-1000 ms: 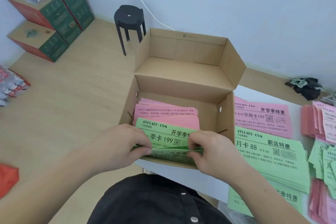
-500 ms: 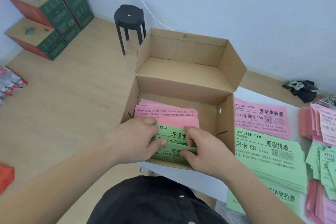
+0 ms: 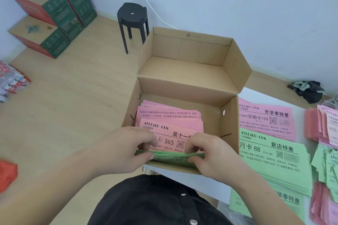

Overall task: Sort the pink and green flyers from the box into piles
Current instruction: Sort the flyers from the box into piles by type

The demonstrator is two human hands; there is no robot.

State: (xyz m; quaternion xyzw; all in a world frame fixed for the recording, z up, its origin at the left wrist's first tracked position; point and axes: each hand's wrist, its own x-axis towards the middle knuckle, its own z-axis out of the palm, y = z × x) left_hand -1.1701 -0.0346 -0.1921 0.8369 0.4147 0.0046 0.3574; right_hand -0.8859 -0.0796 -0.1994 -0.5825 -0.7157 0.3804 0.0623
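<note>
**Green bundle pinched at both ends, pink sheets crowding the fingertips**

Both hands grip one thin bundle of green flyers (image 3: 172, 157). The left hand (image 3: 128, 149) pinches its left end and the right hand (image 3: 214, 153) its right end. The fingers curl over the far face and the thumbs press the near one. The bundle stands on edge between the hands, against the near wall of the box (image 3: 226, 129).

Just beyond the fingertips lies the stack of pink flyers (image 3: 170, 132), its top sheet under the fingers. Whether a pink sheet is caught inside the pinch cannot be told, and that looks like the main risk. A stray pink one would ride along into the green pile (image 3: 274, 157), which lies to the right of the right hand, outside the box. The pink pile (image 3: 267, 120) lies beyond that.

With the paper held only at its ends, a slack pinch could let the middle sheets sag and slide back down. The right box wall also stands between the grip and the piles, so a low sideways carry could snag and crease the edges.
</note>
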